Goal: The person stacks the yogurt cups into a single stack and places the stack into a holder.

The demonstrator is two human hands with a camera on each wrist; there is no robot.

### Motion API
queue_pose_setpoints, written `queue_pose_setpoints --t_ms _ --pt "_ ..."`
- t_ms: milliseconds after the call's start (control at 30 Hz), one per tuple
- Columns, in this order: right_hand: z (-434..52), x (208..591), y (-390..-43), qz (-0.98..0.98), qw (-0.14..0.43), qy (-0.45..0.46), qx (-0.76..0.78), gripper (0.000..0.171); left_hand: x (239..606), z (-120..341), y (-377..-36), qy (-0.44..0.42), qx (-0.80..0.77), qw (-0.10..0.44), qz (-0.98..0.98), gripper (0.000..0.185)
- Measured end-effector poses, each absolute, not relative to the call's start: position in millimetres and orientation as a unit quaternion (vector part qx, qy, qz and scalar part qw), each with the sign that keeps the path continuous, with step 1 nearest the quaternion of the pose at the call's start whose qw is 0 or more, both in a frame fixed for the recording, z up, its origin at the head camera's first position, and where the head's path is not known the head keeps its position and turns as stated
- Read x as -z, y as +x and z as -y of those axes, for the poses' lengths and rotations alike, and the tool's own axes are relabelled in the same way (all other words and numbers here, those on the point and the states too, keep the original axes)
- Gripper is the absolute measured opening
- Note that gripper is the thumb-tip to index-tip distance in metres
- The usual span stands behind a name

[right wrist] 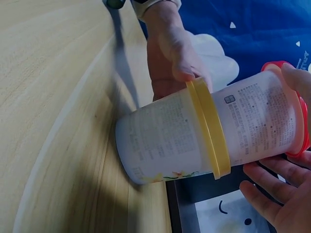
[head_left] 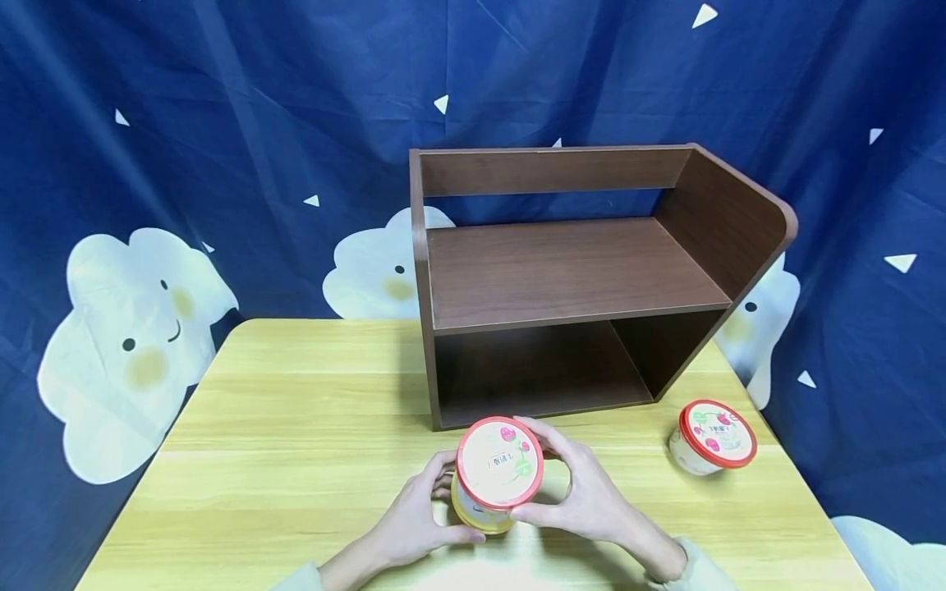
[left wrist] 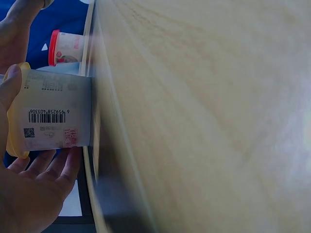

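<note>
Standing upright, the red-lidded tub (head_left: 498, 462), right hand (head_left: 580, 497) gripping at three o'clock, tops the yellow-lidded tub (right wrist: 160, 141), left hand (head_left: 414, 524) gripping at nine.

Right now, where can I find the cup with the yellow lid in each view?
Head: the yellow-lidded cup is at lower centre, mostly hidden under a red-lidded cup.
Left wrist: at the left side, about mid-height, with its barcode showing.
Right wrist: near the centre, with its lid towards the right.
Shared landmark: the left hand, close to this cup everywhere.
</note>
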State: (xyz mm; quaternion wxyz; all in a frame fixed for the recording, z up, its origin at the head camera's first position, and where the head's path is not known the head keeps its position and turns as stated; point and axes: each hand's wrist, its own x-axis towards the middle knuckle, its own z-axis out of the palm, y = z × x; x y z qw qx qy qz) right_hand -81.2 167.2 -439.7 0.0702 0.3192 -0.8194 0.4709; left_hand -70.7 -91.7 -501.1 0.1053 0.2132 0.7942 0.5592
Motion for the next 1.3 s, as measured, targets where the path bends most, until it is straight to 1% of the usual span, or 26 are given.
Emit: queue_pose_setpoints --t_ms 133,333,433,633,967,1100,1300 --pt "-167 440 -80 0.822 0.070 0.318 -0.468 0.092 501 92 -70 0.211 -0.559 0.110 -0.794 0.086" --pt "-169 438 -78 0.835 0.069 0.303 -0.455 0.103 502 92 -71 0.210 -0.562 0.110 -0.793 0.086" --pt "-173 437 -78 0.827 0.068 0.309 -0.464 0.105 502 92 -71 0.209 -0.562 0.114 -0.792 0.085" --pt "-186 433 -80 0.807 0.086 0.335 -0.479 0.102 501 93 -71 0.208 -0.554 0.113 -0.798 0.086" --pt "-219 421 -76 0.818 0.144 0.329 -0.450 0.096 504 92 -71 0.217 -0.559 0.112 -0.792 0.087" --pt "-234 414 -74 0.827 0.158 0.315 -0.437 0.094 503 92 -71 0.217 -0.559 0.112 -0.793 0.087" --pt "-262 416 -74 0.842 0.171 0.282 -0.428 0.093 503 92 -71 0.218 -0.560 0.111 -0.792 0.086"
